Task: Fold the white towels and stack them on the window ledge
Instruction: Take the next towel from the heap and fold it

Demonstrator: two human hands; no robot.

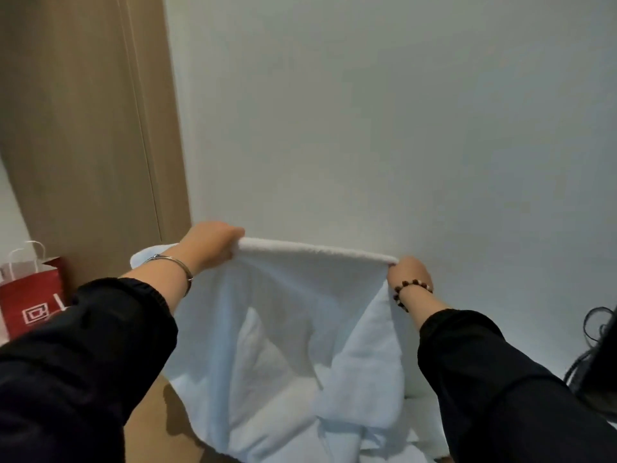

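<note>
Beyond the fingers, filling most of the view: a plain pale wall (384,111). Left of the fingers, a tall tan wooden panel (83,111) running top to bottom.

Strung between the two sets of fingers and hanging below them: a white towel (283,329), top edge pulled taut and nearly level, the body drooping in loose folds toward more white cloth (394,442) heaped at the bottom. Held up in the air before the wall, not on any ledge.

Nearer than the fingers, two black sleeves (83,362) reaching in from the lower corners.

Far left and below the fingers: a red paper bag (30,295) with white handles and a white mark, on the floor against the panel. Far right and below: dark cables (597,329) beside a black edge.

Left hand (210,245) closed on the towel's upper left corner, fingers curled together over the edge. Right hand (410,272) pinched tight on the upper right corner, fingers bunched.

Smallest: a thin metal bangle (180,265) behind the left fingers, a dark beaded bracelet (410,292) behind the right.
</note>
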